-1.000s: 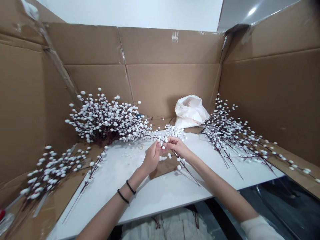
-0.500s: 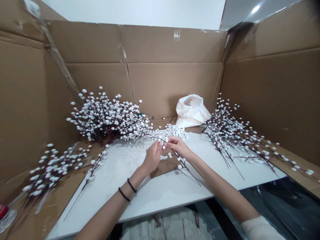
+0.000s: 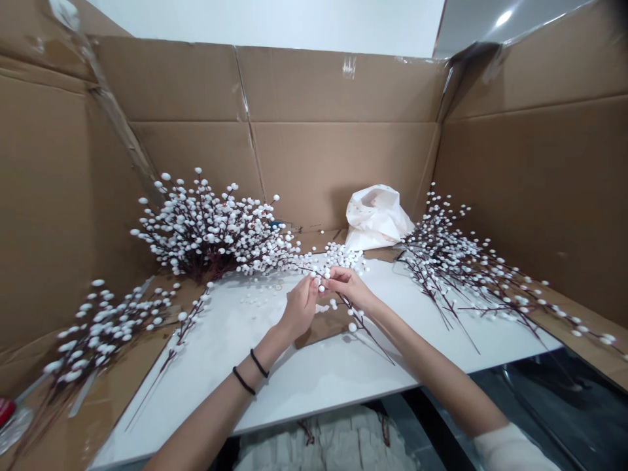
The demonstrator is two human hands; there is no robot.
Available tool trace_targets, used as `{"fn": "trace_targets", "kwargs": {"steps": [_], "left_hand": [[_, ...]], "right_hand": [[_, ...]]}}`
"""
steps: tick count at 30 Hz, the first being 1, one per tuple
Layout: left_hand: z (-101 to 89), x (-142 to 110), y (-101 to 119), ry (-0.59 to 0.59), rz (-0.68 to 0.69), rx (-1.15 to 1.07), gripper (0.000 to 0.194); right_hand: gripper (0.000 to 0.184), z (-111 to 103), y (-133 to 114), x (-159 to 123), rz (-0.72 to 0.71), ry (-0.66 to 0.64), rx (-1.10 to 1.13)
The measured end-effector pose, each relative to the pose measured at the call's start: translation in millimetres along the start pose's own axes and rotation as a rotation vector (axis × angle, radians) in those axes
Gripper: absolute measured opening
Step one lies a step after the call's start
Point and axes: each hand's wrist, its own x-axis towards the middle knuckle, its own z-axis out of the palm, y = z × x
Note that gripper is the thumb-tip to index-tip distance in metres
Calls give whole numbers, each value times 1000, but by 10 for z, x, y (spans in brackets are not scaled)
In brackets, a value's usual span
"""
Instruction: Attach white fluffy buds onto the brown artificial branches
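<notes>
My left hand [image 3: 299, 309] and my right hand [image 3: 350, 288] meet above the middle of a white board [image 3: 275, 376]. Their fingertips pinch a dark red artificial pussy willow branch [image 3: 366, 330] with white buds. Its lower stem slants down to the right past my right hand. Its upper end reaches left towards a dense heap of similar branches [image 3: 206, 239]. Loose white buds [image 3: 255, 299] lie on the board left of my hands. A tight cluster of buds [image 3: 341, 258] sits just beyond my fingers.
Cardboard walls [image 3: 338, 170] enclose the back and sides. More budded branches lie at right [image 3: 456, 275] and front left [image 3: 103, 333]. A crumpled white plastic bag [image 3: 377, 219] stands behind the board. The board's front edge [image 3: 314, 418] overhangs a dark floor.
The whole view has shifted slightly as my head moved. My hands stay almost in place on the branch, and nothing has been let go.
</notes>
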Motion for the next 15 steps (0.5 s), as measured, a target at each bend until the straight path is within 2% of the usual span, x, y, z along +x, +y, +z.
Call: {"fn": "trace_targets", "kwargs": {"steps": [5, 10, 13, 15], "left_hand": [[3, 19, 26, 17, -53, -112, 39], [-23, 23, 43, 73, -70, -182, 42], [-10, 19, 19, 89, -93, -241, 44], [21, 13, 14, 94, -132, -321, 45]], "right_hand": [[27, -19, -8, 16, 4, -22, 4], [27, -50, -62, 9, -72, -19, -69], [33, -86, -58, 36, -98, 27, 64], [35, -110, -49, 64, -65, 48, 166]]}}
